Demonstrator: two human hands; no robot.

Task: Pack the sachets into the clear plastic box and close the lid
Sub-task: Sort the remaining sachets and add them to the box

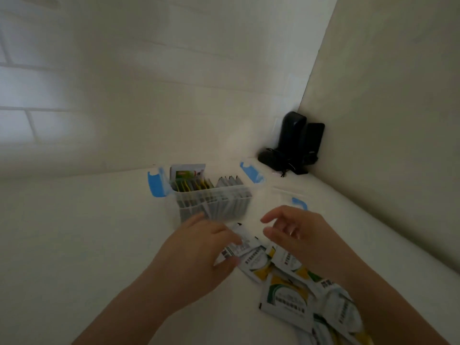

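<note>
The clear plastic box [214, 204] stands open on the white counter, with blue latches [156, 184] flipped out at its left and right ends and several sachets standing upright inside. Its clear lid [290, 195] lies to the right of it. My left hand [199, 247] pinches a white sachet [240, 246] just in front of the box. My right hand [296, 232] hovers beside it with fingers spread and nothing in them. A loose pile of white, green and yellow sachets [293, 292] spreads under my right forearm.
A black device with a cable [296, 145] stands in the back right corner where the tiled wall meets a side panel [388, 120]. The white counter [87, 232] stretches to the left.
</note>
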